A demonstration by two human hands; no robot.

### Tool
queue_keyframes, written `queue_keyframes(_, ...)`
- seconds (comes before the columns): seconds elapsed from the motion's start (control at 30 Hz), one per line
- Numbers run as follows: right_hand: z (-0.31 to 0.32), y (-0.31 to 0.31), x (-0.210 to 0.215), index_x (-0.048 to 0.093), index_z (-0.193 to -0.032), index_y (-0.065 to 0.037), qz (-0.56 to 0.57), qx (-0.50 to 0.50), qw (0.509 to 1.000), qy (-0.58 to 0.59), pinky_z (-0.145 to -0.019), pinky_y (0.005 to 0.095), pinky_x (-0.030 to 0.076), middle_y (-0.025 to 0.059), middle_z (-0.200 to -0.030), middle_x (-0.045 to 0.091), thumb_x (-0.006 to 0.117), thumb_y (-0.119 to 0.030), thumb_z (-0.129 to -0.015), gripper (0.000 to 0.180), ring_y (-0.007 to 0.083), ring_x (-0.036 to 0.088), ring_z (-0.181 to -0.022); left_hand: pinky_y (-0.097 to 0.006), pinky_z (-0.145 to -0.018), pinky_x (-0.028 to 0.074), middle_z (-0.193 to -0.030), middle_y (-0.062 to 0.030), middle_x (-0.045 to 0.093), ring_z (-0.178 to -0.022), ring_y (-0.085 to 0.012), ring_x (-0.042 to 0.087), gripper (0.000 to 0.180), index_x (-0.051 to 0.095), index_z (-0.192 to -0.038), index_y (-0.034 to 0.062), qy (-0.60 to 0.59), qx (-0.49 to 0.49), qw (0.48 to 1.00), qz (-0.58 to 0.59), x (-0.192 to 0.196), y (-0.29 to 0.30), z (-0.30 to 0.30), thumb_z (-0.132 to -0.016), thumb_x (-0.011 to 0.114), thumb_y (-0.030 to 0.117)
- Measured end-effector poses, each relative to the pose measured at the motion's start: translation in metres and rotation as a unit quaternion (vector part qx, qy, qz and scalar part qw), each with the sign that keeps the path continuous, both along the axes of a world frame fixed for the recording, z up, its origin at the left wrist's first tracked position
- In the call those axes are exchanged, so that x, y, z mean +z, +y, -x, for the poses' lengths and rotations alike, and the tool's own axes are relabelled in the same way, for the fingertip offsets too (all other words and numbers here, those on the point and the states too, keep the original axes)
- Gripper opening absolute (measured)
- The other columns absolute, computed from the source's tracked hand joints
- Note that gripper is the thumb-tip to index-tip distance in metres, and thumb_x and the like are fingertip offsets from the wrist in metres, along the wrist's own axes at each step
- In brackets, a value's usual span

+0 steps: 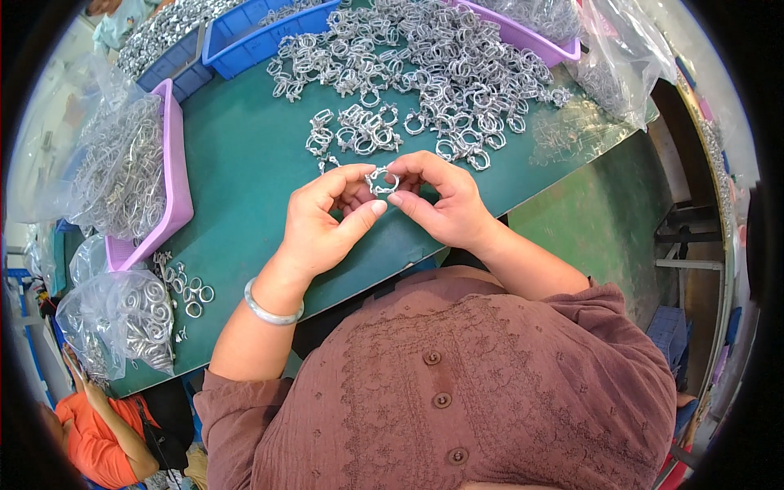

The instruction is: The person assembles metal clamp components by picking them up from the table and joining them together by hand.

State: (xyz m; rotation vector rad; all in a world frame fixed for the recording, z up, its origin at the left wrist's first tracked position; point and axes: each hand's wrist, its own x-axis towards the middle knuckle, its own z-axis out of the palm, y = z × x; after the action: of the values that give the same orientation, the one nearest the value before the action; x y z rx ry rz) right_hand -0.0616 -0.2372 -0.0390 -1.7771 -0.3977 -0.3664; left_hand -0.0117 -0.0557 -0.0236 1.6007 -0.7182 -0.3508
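Between my two hands, above the near edge of the green table [245,196], is a silvery metal ring clamp [380,181]. My left hand [327,216] pinches its left side with thumb and fingers, and a pale bangle circles that wrist. From the other side, my right hand [441,196] grips the clamp, its thumb at the lower rim. Just beyond my fingers lies a small group of similar ring clamps [365,129]. A large heap of them [441,65] spreads behind that group.
At left, a pink tray [175,184] holds bagged metal rings; a plastic bag of spiral metal parts [147,318] lies nearer. Blue bins [233,41] and another pink tray [523,37] line the back. A person in orange [98,441] is at lower left.
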Motion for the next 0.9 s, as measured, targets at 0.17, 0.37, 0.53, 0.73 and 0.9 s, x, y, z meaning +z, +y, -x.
queue_keyframes(0.17, 0.000, -0.001, 0.000, 0.054, -0.100, 0.000, 0.000, 0.009, 1.000, 0.002, -0.063, 0.0228, 0.045, 0.0056, -0.090, 0.055, 0.059, 0.004, -0.075, 0.025, 0.0102, 0.054, -0.073, -0.019, -0.059, 0.044, -0.081, -0.0032, 0.060, -0.068, -0.0067, 0.054, 0.022, 0.054, -0.104, 0.0001, 0.140, 0.015, 0.989, 0.037, 0.006, -0.001, 0.001, -0.085, 0.056, 0.011)
queue_keyframes(0.37, -0.001, 0.000, 0.000, 0.055, -0.097, -0.001, -0.012, 0.008, 1.000, -0.025, -0.058, 0.0223, 0.046, 0.0064, -0.088, 0.055, 0.061, 0.004, -0.073, 0.025, 0.0107, 0.056, -0.067, -0.019, -0.060, 0.045, -0.082, -0.0025, 0.059, -0.070, -0.0076, 0.056, 0.019, 0.055, -0.101, 0.0018, 0.129, 0.013, 0.991, 0.038, 0.006, -0.002, 0.001, -0.086, 0.054, 0.013)
queue_keyframes(0.53, -0.002, 0.000, 0.000, 0.055, -0.097, -0.001, -0.011, 0.009, 0.999, -0.042, -0.058, 0.0224, 0.045, 0.0067, -0.088, 0.055, 0.060, 0.004, -0.074, 0.024, 0.0109, 0.055, -0.068, -0.019, -0.060, 0.044, -0.082, -0.0017, 0.058, -0.071, -0.0071, 0.055, 0.018, 0.055, -0.101, 0.0022, 0.140, 0.014, 0.989, 0.036, 0.004, -0.001, -0.001, -0.086, 0.054, 0.012)
queue_keyframes(0.73, -0.002, 0.000, -0.001, 0.055, -0.096, 0.000, -0.012, -0.008, 0.999, -0.041, -0.058, 0.0222, 0.045, 0.0064, -0.088, 0.055, 0.061, 0.002, -0.075, 0.022, 0.0106, 0.055, -0.067, -0.020, -0.063, 0.045, -0.084, -0.0014, 0.057, -0.073, -0.0071, 0.055, 0.019, 0.054, -0.102, 0.0018, 0.147, 0.019, 0.988, 0.032, 0.002, -0.003, -0.001, -0.084, 0.056, 0.008)
queue_keyframes(0.9, -0.002, 0.000, 0.000, 0.054, -0.098, 0.001, -0.006, -0.015, 0.999, -0.033, -0.058, 0.0219, 0.045, 0.0059, -0.088, 0.055, 0.062, 0.000, -0.075, 0.024, 0.0102, 0.055, -0.068, -0.023, -0.072, 0.047, -0.095, -0.0055, 0.056, -0.082, -0.0106, 0.056, 0.027, 0.050, -0.107, 0.0005, 0.123, -0.005, 0.988, 0.089, -0.003, -0.004, 0.000, -0.081, 0.056, -0.002)
